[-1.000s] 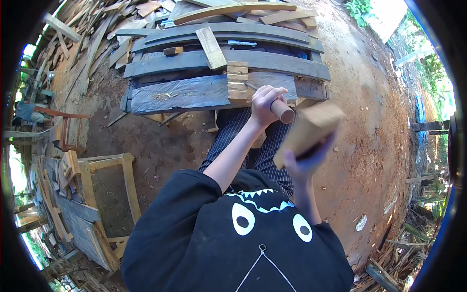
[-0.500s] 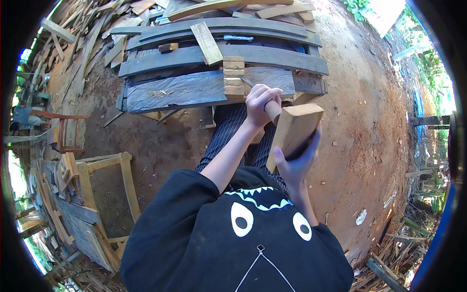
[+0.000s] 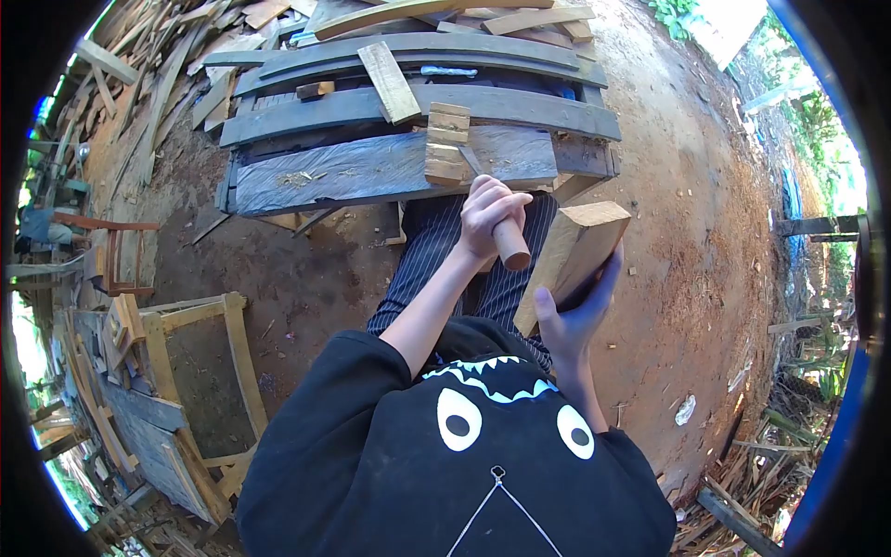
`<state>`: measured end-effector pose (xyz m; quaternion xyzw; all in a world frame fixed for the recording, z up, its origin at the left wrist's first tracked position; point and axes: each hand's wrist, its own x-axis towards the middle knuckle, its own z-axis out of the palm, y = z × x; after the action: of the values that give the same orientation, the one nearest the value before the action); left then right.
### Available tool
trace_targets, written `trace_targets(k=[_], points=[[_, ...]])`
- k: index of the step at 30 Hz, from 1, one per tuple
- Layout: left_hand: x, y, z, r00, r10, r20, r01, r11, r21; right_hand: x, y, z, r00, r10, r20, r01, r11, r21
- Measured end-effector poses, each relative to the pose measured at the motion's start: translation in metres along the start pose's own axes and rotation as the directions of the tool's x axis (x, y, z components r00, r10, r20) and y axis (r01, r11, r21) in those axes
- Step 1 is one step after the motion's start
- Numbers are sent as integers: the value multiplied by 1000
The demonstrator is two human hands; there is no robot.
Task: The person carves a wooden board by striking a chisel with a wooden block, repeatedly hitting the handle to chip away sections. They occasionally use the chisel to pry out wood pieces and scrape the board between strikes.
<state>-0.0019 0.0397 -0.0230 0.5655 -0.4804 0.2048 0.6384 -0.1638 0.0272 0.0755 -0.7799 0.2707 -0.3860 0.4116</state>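
My left hand (image 3: 490,215) is closed around the wooden handle of a chisel (image 3: 510,244), whose thin blade reaches forward to a notched wood piece (image 3: 447,144). That piece lies across the front board of a slatted bench, with cuts along its top face. In my right hand (image 3: 577,316) is a thick rectangular wooden block (image 3: 571,265), gripped from its right side with the thumb on the near face. The block stands tilted, a small gap to the right of the chisel's butt end. Part of my right fingers is hidden behind it.
The weathered bench (image 3: 325,172) spans the space ahead, with wood shavings and a loose pale board (image 3: 389,84) on it. Scrap timber (image 3: 176,84) is piled at the far left. A wooden frame (image 3: 243,362) stands on the dirt floor at left.
The wooden block has moved right, away from the chisel's butt end, which it overlapped before. My left hand has shifted slightly nearer and left, still holding the chisel.
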Motion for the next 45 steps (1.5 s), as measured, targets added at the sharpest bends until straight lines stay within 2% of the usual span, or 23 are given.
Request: trace_targets(k=[8, 13, 15, 17, 19, 21, 23, 24, 25, 27, 29, 31, 32, 33, 35, 37, 38, 41, 44, 45], points=[[-3, -1, -5, 998, 53, 24, -52, 998, -19, -2, 1, 0, 998, 59, 35, -60, 998, 26], [-4, 2, -11, 999, 10, 46, -9, 1000, -28, 1, -1, 1, 995, 96, 40, -99, 992, 80], [4, 1, -16, 999, -41, 27, 42, 998, -50, 2, 9, -1, 993, 117, 26, -120, 976, 180], [15, -7, -25, 994, -84, -68, 77, 992, -101, 12, 18, -4, 992, 128, 22, -128, 949, 287], [27, -19, -44, 982, -181, -46, 173, 975, -140, 34, 28, -3, 991, 131, 19, -128, 908, 400], [44, -20, -63, 940, -342, -5, 325, 899, -293, 71, 39, 4, 988, 113, 109, -147, 914, 379], [42, -45, -78, 906, -422, -26, 394, 865, -312, 113, 55, 24, 980, 54, 192, -123, 921, 369], [46, -49, -82, 891, -454, -17, 394, 790, -469, 137, 67, 39, 964, 19, 265, -116, 927, 356], [53, -46, -85, 878, -478, -34, 396, 764, -509, 160, 84, 58, 942, -15, 336, -107, 933, 343], [60, -44, -91, 858, -512, -37, 409, 726, -553, 204, 117, 103, 872, 1, 490, -176, 934, 310], [62, -38, -91, 867, -495, -56, 388, 741, -547, 226, 137, 144, 770, 130, 624, -331, 918, 218], [59, -30, -89, 871, -486, -69, 375, 750, -545, 235, 160, 177, 741, 154, 654, -301, 946, 119], [55, -30, -88, 871, -484, -84, 371, 760, -533, 236, 170, 188, 714, 169, 679, -295, 953, 73], [50, -30, -87, 870, -483, -100, 368, 770, -521, 234, 168, 189, 648, 247, 721, -366, 931, 10], [51, -24, -85, 858, -489, -159, 333, 764, -554, 219, 164, 184, 678, 226, 700, -317, 949, 1], [49, -22, -83, 832, -505, -231, 286, 746, -602, 204, 164, 172, 755, 207, 622, -257, 966, -10], [47, -24, -84, 836, -490, -246, 287, 774, -564, 193, 166, 162, 790, 203, 578, -233, 972, -23], [46, -40, -82, 848, -450, -281, 290, 837, -464, 145, 182, 119, 807, 253, 533, -355, 930, 98], [57, -50, -75, 860, -437, -262, 315, 861, -400, 107, 170, 92, 715, 374, 590, -621, 727, 292], [61, -52, -72, 858, -442, -261, 317, 856, -408, 99, 169, 88, 750, 342, 566, -574, 762, 300]])
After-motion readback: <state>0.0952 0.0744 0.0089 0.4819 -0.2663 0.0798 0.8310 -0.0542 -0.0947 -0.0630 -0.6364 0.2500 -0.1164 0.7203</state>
